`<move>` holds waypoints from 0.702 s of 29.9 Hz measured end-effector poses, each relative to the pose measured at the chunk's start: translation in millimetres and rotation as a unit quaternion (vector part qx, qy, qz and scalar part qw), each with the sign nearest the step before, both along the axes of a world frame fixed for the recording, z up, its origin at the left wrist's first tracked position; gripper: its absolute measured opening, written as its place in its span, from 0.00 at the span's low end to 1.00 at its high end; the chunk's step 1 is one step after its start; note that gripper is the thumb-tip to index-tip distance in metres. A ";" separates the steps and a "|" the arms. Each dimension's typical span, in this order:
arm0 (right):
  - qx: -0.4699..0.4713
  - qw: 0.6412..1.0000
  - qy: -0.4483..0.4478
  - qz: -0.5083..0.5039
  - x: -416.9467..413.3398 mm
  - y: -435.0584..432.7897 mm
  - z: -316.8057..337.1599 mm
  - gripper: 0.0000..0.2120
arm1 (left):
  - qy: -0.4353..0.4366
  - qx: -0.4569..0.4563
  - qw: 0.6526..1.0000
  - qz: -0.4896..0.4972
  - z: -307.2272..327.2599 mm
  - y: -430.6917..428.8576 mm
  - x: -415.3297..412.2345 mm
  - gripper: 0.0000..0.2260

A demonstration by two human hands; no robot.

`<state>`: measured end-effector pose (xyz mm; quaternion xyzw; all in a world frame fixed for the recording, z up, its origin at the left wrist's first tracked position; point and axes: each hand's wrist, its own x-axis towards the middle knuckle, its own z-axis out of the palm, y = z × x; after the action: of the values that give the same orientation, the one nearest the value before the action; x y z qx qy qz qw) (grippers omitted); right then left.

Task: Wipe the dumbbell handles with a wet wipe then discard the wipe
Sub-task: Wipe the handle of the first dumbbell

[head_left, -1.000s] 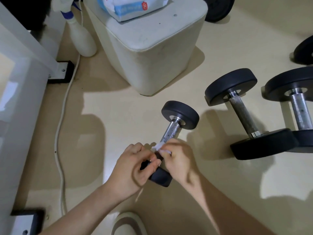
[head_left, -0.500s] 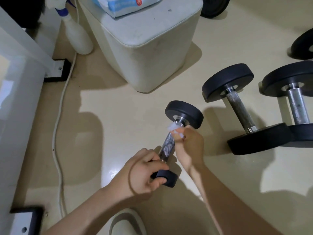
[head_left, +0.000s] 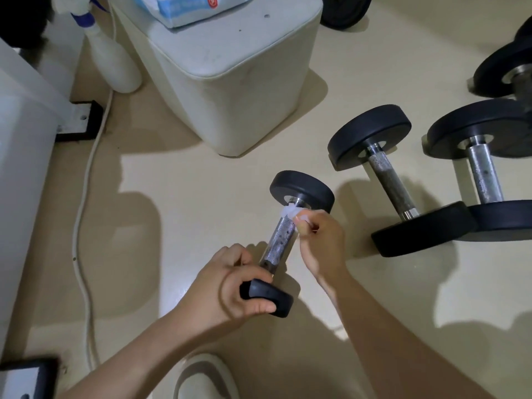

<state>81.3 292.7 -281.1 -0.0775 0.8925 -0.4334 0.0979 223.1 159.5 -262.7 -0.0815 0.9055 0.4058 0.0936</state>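
Dumbbell (head_left: pixel 280 243) lies tilted, its far end at 1 o'clock on the floor (head_left: pixel 201 197). Left hand (head_left: pixel 230 289) has a full grip on the near end. Right hand (head_left: pixel 319 243) pinches the wipe (head_left: pixel 289 211) against the handle top. Risks: the wipe may snag or slip on the rough handle, and the dumbbell may roll if the left grip loosens.

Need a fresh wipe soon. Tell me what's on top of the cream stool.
A blue-and-white soft pack lies on the stool top. Its far part is out of frame; the seat beneath is covered.
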 end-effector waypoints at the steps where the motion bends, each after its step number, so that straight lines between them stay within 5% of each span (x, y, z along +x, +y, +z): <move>1: -0.002 1.000 -0.018 0.018 3.0 -0.9 3.5 0.21 | 0.000 0.004 1.000 0.010 0.8 -2.8 1.4 0.20; 5: 0.006 0.980 -0.040 0.193 29.2 -2.5 5.6 0.07 | 0.011 0.041 0.995 0.088 2.1 -14.8 10.2 0.15; 9: -0.028 0.995 -0.047 0.086 -7.0 -22.7 4.7 0.06 | 0.013 0.039 0.991 0.129 7.3 -27.0 18.7 0.18; 14: 0.009 0.965 0.003 0.262 36.6 -30.0 -1.5 0.05 | -0.044 -0.139 0.988 -0.043 28.4 -38.3 26.2 0.32; 16: -0.005 0.981 0.005 0.193 12.0 -36.7 0.0 0.05 | -0.064 -0.219 0.969 -0.093 29.4 -31.2 24.5 0.33; 18: -0.026 0.989 0.000 0.145 2.9 -44.3 5.0 0.06 | -0.045 -0.238 0.967 -0.077 27.6 -26.7 17.7 0.27; 21: 0.035 0.954 0.034 0.296 24.6 -41.8 -0.5 0.06 | -0.006 -0.195 0.980 -0.039 18.5 -38.9 15.1 0.18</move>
<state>106.0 250.9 -281.6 -0.3491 0.8470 -0.3506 0.1941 238.2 120.6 -244.2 -0.0657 0.9690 0.2173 0.0972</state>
